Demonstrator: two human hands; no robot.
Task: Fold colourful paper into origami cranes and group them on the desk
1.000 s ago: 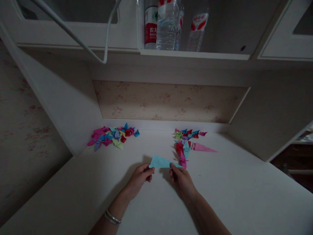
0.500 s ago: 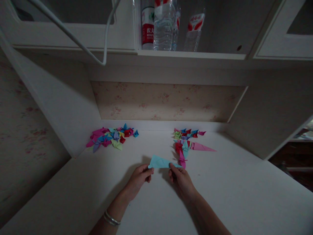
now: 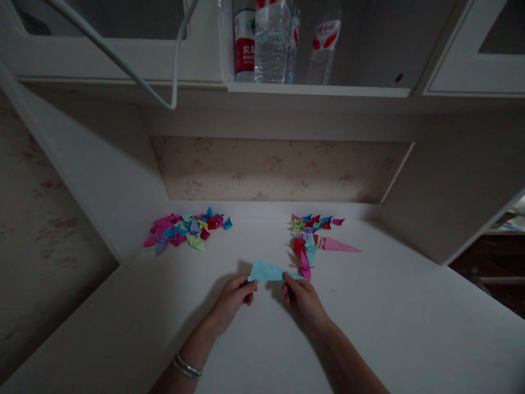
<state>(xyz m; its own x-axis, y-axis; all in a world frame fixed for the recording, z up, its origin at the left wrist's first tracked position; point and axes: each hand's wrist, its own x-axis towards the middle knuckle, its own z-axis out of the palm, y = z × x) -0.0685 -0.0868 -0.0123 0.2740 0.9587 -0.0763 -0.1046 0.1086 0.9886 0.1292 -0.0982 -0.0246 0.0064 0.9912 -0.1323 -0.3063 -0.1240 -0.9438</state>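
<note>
A light blue piece of folded paper [image 3: 268, 271], wide on the left and tapering to the right, is held just above the white desk. My left hand [image 3: 237, 291] pinches its wide end at the lower left corner. The thumb and fingers of my right hand [image 3: 298, 291] grip the narrow end. Just beyond the right hand lie red, pink and light blue folded paper pieces [image 3: 302, 254]. A long pink folded paper [image 3: 339, 245] points to the right beside them.
A heap of colourful folded paper pieces [image 3: 186, 230] lies at the back left of the desk [image 3: 369, 328]. Another small row of folded papers [image 3: 316, 222] is at the back right. Overhead, a shelf holds plastic bottles [image 3: 273, 49], and a white cable [image 3: 123, 61] hangs at the left.
The view has shifted very slightly. Both hands keep the same grip on the light blue paper, with no other visible change.
</note>
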